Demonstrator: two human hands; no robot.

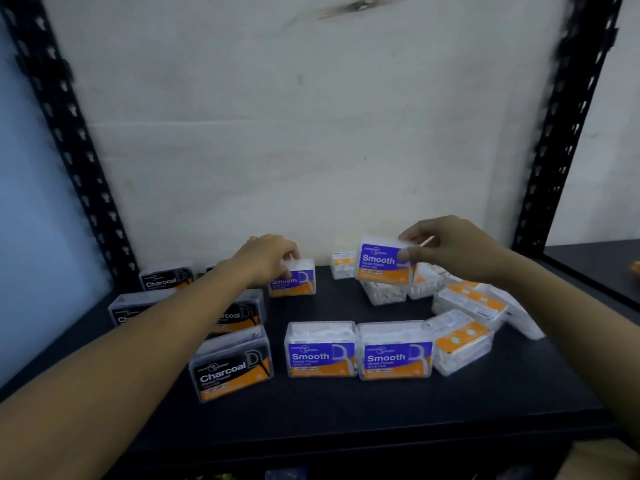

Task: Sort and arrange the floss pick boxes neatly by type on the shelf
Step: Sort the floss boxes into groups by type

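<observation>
Sorting looks about midway: the front pair of Smooth boxes (320, 355) stands upright, labels forward, on the shelf (346, 410), and the step in hand seems to be a second row behind that pair. Behind and left of the pair, the left hand (268, 258) curls its fingers over a standing Smooth box (294, 284), gripping its top. Behind and right of the pair, the right hand (446, 251) pinches a lifted Smooth box (382, 265) at its upper corner, clear of the shelf. That box probably needs setting upright beside the standing one. Right of the pair lies a jumbled pile (464, 306); left of it, Charcoal boxes (232, 368). White picks show through the clear Smooth cases.
</observation>
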